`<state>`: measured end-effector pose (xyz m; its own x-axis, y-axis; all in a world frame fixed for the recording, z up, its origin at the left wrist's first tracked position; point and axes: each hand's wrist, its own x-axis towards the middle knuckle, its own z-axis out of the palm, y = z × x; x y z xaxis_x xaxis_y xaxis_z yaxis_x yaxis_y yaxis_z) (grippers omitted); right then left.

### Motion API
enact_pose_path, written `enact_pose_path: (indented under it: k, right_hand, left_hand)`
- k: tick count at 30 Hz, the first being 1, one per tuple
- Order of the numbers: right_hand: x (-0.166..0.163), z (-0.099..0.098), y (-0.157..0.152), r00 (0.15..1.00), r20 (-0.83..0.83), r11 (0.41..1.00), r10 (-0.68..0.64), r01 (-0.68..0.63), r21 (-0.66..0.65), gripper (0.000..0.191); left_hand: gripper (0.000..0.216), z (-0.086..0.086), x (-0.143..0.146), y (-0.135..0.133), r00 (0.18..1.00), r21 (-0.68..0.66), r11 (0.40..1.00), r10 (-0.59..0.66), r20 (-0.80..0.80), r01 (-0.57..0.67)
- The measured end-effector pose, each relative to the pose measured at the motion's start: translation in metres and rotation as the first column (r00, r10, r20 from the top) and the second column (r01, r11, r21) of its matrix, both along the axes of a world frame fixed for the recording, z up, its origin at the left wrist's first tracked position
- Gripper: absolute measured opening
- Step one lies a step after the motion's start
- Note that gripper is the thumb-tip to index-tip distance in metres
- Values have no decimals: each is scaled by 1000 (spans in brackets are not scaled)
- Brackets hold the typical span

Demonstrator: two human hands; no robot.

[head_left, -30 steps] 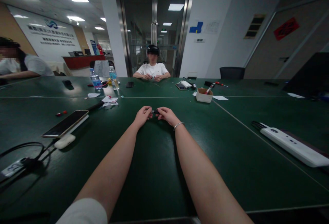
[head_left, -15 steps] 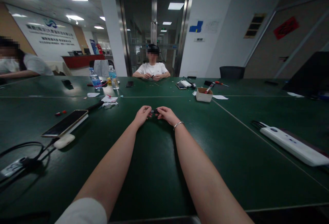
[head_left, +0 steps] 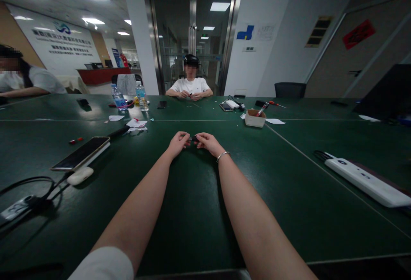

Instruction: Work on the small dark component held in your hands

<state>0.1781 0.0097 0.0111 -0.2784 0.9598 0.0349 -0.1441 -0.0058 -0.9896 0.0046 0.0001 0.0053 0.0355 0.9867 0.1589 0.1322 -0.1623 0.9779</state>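
Both my forearms stretch out over the dark green table (head_left: 192, 211). My left hand (head_left: 178, 142) and my right hand (head_left: 208, 142) meet at the middle of the table, fingers curled and pinched together. Between the fingertips sits a small dark object (head_left: 193, 138), too small to name; both hands grip it. A thin bracelet (head_left: 222, 156) circles my right wrist.
A phone (head_left: 81, 153), a white charger (head_left: 79, 176) and black cables (head_left: 32, 194) lie at the left. A white power strip (head_left: 366, 181) lies at the right. A small cardboard box (head_left: 255, 118), water bottles (head_left: 141, 96) and paper scraps sit farther back. A person (head_left: 191, 84) sits opposite, another at far left.
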Motion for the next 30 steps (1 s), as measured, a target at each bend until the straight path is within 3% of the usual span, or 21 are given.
enact_pose_path:
  k: [4,8,12,15,20,25,30]
  right_hand:
    - [0,0,-1,1000,7,1000,-1,1,7,12]
    - [0,1,-2,1000,8,1000,7,-7,11,12]
    - [0,-1,-1,1000,-2,1000,7,-7,14,12]
    - [1,-2,0,1000,-7,1000,17,-17,18,13]
    - [1,-1,1,1000,-6,1000,26,-26,15,12]
    - [1,0,-1,1000,5,1000,19,-19,8,8]
    - [3,4,-7,999,-46,996,18,-13,92,36]
  left_hand:
    - [37,1,1,-2,999,118,993,5,-36,-1]
    - [30,2,1,-4,1000,37,999,1,-29,0]
    - [33,4,0,-3,1000,69,997,-25,18,23]
    - [28,3,0,-1,999,-5,1000,-29,27,29]
    - [30,1,-2,-1,999,153,987,-44,1,43]
    - [25,3,-2,-5,998,111,992,-54,-17,55]
    - [26,2,-3,-3,999,111,993,-28,-32,32]
